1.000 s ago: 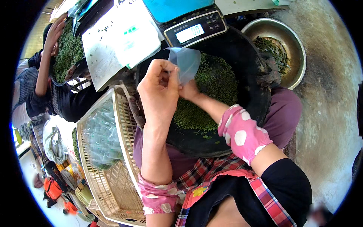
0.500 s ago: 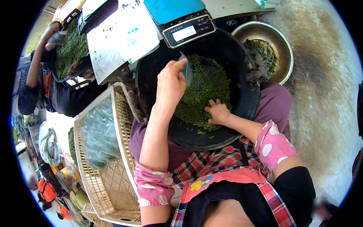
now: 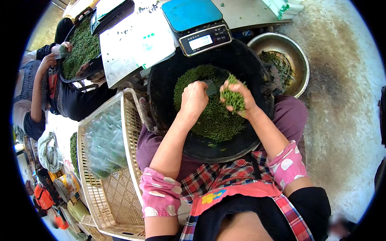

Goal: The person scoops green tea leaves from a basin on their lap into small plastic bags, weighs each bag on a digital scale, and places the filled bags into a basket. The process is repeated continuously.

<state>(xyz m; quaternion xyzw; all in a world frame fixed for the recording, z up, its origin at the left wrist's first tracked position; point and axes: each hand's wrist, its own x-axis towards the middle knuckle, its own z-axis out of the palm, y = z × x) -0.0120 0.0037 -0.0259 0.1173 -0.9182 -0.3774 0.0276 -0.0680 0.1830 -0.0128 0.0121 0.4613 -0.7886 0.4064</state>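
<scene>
A wide black tub (image 3: 163, 80) sits at my lap with a heap of small green berries (image 3: 215, 124), like green peppercorns, spread over its bottom. My left hand (image 3: 194, 97) is over the tub, its fingers pinched on a small clear plastic bag (image 3: 210, 87). To the right of the bag, my right hand (image 3: 248, 100) is raised above the heap and closed around a handful of green berries (image 3: 233, 95). Some berries bulge out between the fingers. The handful and the bag are close together but apart.
At the tub's far edge, a digital scale (image 3: 193, 18) stands on a table beside a stack of white plastic bags (image 3: 155, 46). A cream plastic basket (image 3: 134, 138) holding filled clear bags (image 3: 103, 138) is at left. Far right is a metal basin (image 3: 302, 56). Another person (image 3: 38, 80) works at far left.
My right hand has come up from the heap, now with a handful of berries. My left hand has moved lower and slightly right with the bag, bringing both hands close together.
</scene>
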